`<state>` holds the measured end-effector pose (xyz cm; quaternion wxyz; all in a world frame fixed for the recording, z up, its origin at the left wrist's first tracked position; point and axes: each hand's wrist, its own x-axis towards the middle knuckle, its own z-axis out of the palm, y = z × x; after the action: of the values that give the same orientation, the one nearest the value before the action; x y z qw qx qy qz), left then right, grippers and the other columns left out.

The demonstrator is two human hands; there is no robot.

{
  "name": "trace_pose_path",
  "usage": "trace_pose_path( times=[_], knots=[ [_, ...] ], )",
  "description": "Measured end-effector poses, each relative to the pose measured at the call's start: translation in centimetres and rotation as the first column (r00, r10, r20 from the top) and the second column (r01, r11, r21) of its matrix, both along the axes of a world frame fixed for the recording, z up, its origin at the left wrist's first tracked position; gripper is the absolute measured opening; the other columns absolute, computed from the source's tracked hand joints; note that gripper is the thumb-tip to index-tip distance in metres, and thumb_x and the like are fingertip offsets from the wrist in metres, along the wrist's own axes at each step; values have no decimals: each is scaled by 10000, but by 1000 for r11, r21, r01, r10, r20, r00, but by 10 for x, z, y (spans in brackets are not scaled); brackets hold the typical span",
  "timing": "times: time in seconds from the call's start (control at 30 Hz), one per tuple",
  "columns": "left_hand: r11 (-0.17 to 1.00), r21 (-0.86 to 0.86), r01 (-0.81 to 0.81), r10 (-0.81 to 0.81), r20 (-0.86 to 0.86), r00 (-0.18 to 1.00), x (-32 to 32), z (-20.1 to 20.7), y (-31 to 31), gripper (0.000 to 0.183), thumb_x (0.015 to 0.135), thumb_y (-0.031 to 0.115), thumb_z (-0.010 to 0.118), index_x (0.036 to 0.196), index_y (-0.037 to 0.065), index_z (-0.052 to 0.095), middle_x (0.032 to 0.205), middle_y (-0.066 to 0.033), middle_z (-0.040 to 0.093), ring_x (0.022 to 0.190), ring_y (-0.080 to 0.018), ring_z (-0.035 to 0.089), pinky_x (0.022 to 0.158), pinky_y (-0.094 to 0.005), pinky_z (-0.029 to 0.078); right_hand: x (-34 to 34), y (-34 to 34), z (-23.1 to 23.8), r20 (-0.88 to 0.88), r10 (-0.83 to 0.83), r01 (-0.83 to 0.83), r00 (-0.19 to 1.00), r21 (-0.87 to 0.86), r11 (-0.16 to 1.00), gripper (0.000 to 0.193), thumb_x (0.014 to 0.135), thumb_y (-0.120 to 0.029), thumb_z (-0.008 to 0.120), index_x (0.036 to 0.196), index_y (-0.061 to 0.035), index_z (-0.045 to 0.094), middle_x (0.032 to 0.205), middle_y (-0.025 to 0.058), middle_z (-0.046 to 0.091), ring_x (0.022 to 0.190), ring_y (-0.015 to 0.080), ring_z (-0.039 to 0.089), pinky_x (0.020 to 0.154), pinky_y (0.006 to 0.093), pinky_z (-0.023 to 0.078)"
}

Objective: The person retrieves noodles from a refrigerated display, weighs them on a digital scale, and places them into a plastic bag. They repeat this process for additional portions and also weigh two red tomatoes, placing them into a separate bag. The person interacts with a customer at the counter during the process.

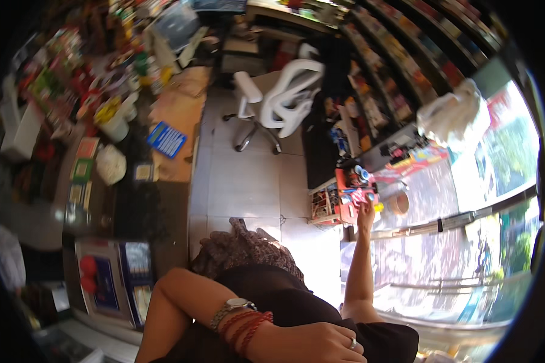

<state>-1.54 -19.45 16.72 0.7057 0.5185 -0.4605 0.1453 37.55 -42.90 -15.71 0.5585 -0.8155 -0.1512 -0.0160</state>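
Observation:
My left hand (315,342) lies across the front of my body at the lower edge, with a ring, a metal watch (238,304) and red bracelets (245,331) at the wrist. Its fingers curl down near my right upper arm, and whatever is under them is hidden. My right arm stretches away to the right. At its end, my right hand (366,210) is over a red tray (347,213) of small items on a stand. Blue-and-white round things (362,175) sit just beyond it. The fingers there are too small and blurred to read.
A white office chair (292,100) stands ahead on the tiled floor (242,187). Along the left runs a cluttered counter with a blue card (166,140) and a white cup (113,126). Packed shelves, a white bag (457,115) and a bright glass front are on the right.

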Motion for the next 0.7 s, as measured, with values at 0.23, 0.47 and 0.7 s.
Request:
trace_pose_path(
  times=[0.23,0.47,0.7],
  knots=[
    [972,233,38,-58,80,995,84,14,5,204,930,251,576,1017,81,649,780,-17,576,717,-192,575,710,-314,464,126,-51,184,317,-355,300,879,210,930,304,966,-98,494,1260,-49,554,1018,87,669,881,161,661,743,264,504],
    [971,232,-51,51,6,999,181,9,3,198,907,215,630,1007,49,670,755,-33,585,685,-199,569,705,-330,466,269,-78,294,689,-572,489,446,347,800,259,915,-47,561,1164,-36,633,1074,98,646,956,185,647,815,298,528],
    [928,241,-284,329,-174,928,244,-14,9,331,981,298,510,1058,5,643,734,-71,629,696,-177,608,744,-395,489,428,-157,358,678,-370,555,635,-67,829,305,854,-76,602,1147,2,633,1114,139,681,943,187,664,851,312,507]
  ],
)
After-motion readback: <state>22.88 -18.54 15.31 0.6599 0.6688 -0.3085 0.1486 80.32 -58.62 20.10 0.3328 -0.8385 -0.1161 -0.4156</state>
